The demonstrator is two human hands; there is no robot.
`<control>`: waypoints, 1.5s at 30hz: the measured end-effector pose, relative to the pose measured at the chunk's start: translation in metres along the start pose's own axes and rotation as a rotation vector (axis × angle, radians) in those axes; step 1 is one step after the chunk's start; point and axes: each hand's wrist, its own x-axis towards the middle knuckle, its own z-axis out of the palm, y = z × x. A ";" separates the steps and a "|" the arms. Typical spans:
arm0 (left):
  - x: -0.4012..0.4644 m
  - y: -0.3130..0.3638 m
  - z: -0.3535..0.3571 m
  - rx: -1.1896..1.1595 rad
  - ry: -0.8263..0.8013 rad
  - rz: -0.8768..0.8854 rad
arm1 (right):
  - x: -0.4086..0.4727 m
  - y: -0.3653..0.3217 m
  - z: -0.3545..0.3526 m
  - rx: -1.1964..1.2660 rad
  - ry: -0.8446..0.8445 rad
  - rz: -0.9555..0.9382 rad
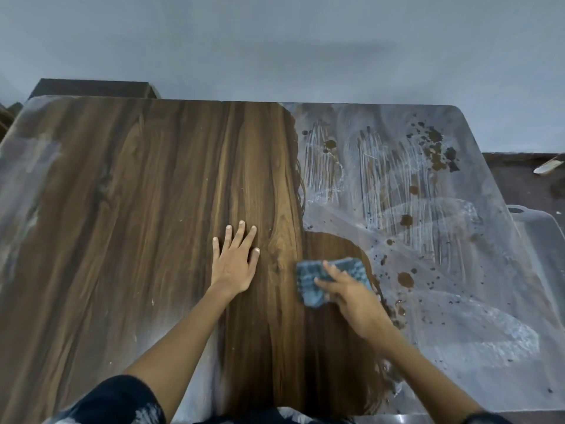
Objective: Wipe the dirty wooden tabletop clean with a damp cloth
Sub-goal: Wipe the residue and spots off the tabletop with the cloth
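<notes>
The wooden tabletop (153, 209) fills the view. Its middle shows dark, clean wood grain. Its right part (428, 270) is coated in whitish dust with brown spots and finger streaks, and a paler dusty band runs along the left edge. A blue checked cloth (308, 283) lies on the wood at the border of the dusty area. My right hand (351, 295) presses on the cloth with straight fingers spread over it. To the left of the cloth, my left hand (234, 260) rests flat on the clean wood with fingers spread.
A grey wall rises behind the table. A dark wooden box (91, 87) stands behind the far left corner. On the right lie a darker floor, a pale stick-like object (547, 166) and a translucent plastic lid or tub (538, 234) beside the table edge.
</notes>
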 end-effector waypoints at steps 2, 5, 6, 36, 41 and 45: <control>0.005 0.001 -0.001 0.015 -0.006 0.007 | 0.035 0.003 -0.018 0.000 0.121 0.125; 0.013 0.003 -0.003 0.011 -0.016 0.020 | 0.094 -0.004 -0.027 0.054 0.200 0.226; 0.016 0.004 -0.004 0.012 -0.017 0.025 | 0.109 -0.008 -0.024 0.068 0.199 0.239; 0.118 0.018 -0.013 0.027 0.057 0.079 | 0.115 -0.013 -0.023 -0.055 0.056 0.001; 0.142 0.024 -0.014 0.036 0.081 0.088 | 0.127 0.021 -0.052 -0.080 0.186 0.148; 0.161 0.032 -0.017 0.062 0.097 0.106 | 0.204 0.040 -0.081 -0.016 0.321 0.270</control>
